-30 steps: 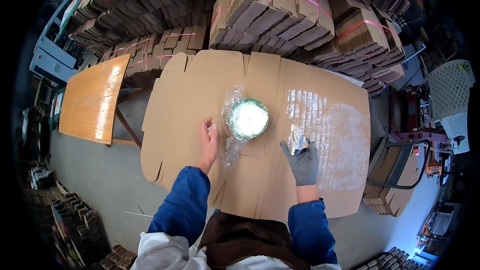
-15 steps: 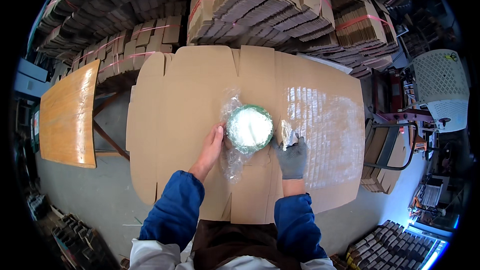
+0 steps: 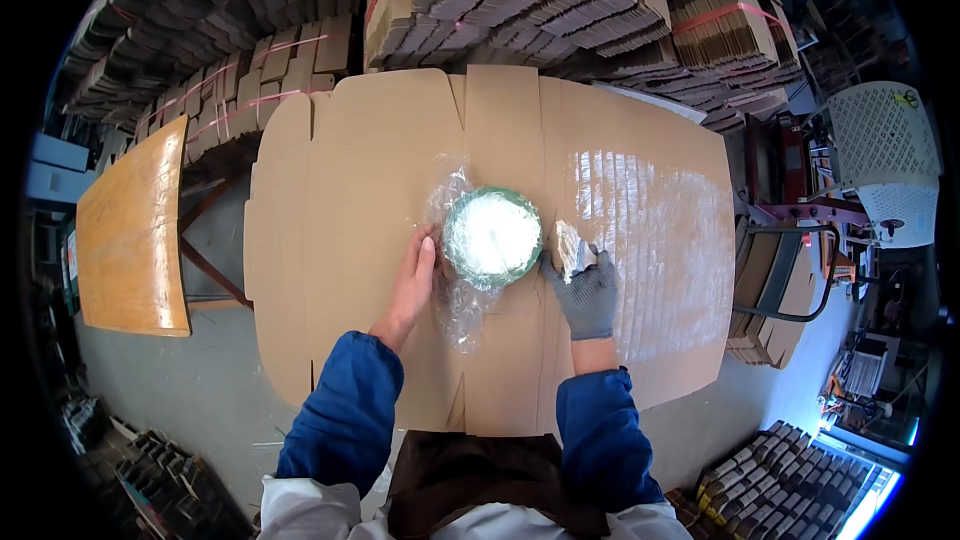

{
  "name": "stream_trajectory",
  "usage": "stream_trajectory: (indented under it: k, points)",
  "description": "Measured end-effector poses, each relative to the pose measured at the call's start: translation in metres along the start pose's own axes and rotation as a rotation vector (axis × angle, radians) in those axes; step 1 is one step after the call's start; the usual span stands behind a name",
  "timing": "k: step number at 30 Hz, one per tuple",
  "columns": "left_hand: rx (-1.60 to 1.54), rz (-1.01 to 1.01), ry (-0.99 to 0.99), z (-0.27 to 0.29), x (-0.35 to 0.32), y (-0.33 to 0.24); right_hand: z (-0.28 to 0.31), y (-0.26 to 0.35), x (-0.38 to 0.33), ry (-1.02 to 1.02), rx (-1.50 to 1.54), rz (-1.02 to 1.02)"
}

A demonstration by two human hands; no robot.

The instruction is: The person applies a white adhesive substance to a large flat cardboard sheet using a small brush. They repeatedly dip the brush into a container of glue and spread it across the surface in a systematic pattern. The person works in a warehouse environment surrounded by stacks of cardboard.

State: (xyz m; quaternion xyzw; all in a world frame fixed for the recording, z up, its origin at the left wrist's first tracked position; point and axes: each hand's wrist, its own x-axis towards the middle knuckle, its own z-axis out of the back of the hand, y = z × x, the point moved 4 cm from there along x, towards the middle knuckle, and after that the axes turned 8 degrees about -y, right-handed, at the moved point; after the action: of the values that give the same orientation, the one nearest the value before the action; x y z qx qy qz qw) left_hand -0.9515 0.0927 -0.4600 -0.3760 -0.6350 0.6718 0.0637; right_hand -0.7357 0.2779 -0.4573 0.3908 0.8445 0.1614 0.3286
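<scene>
A round green container (image 3: 492,237) holds bright white material, its surface washed out by glare. Crumpled clear plastic film (image 3: 460,315) lies around and under its left side. My bare left hand (image 3: 410,280) is at that side, thumb up and fingers stretched out beside the film. On the right, my right hand (image 3: 588,298), in a grey knit glove, is closed on a white-smeared flat tool (image 3: 570,248) whose exact kind I cannot make out. Its index finger reaches to the container's right edge. All of this rests on a large flattened cardboard box (image 3: 370,180).
Shiny wet-looking streaks (image 3: 660,240) cover the cardboard's right part. Strapped stacks of flat cardboard (image 3: 520,0) stand behind. A curved wooden board (image 3: 130,230) is at the left, a white perforated plastic chair (image 3: 880,155) and a black-handled cart (image 3: 790,290) at the right.
The whole scene has shifted slightly upward in view. Both hands stay beside the container, and the right still holds the white-smeared tool, turned a little.
</scene>
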Motion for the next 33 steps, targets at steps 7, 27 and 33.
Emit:
stream_trajectory:
  k: [7,27,33]
  points:
    - [-0.074,0.286,0.094,-0.008,-0.001,-0.026,-0.014,0.006,-0.016,-0.03,0.017,-0.025]
    - [0.189,0.271,0.014,-0.014,-0.018,0.022,0.021,0.028,-0.033,-0.169,0.106,-0.108]
    - [0.307,0.146,-0.066,-0.009,-0.013,0.032,-0.064,0.095,-0.049,0.295,-1.796,0.115]
